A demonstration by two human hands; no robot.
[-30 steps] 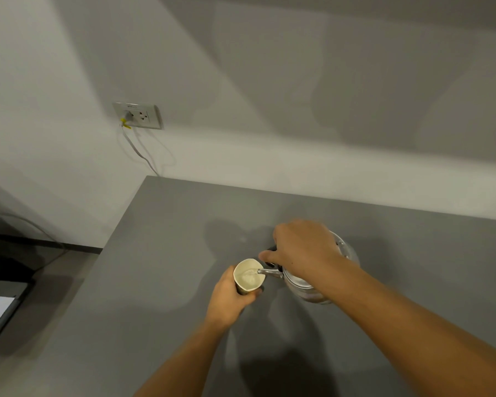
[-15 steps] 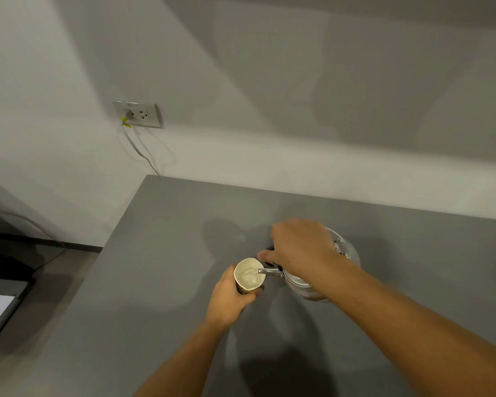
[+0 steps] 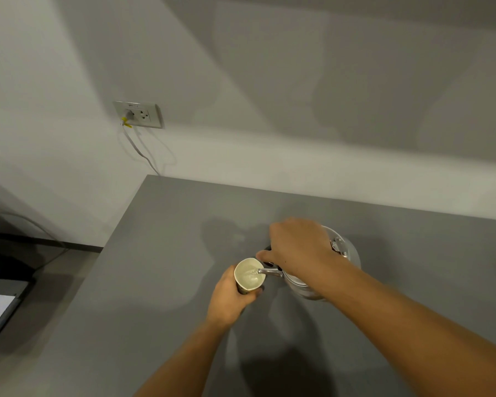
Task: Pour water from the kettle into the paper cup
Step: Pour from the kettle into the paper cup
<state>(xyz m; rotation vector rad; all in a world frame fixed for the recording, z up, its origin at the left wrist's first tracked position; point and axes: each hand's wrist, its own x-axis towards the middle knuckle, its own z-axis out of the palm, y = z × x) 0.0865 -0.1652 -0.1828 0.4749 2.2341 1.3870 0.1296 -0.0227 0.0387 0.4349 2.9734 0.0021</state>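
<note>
1. My left hand (image 3: 230,293) is wrapped around the paper cup (image 3: 249,275), fingers closed on its side, holding it upright.
2. My right hand (image 3: 297,247) is clenched over the kettle's dark handle, tilting the metal kettle (image 3: 345,255) toward the cup.
3. The spout (image 3: 269,272) reaches over the cup's rim; pale water lies inside.
4. Both sit near the middle of the grey table (image 3: 155,282), away from its left edge.
5. Beyond the far left corner, a wall socket (image 3: 138,114) carries a plugged cable.

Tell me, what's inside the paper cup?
Inside the paper cup there is water, with the kettle spout tip over its rim. How deep it is cannot be judged; the left hand covers the cup's outside.
</note>
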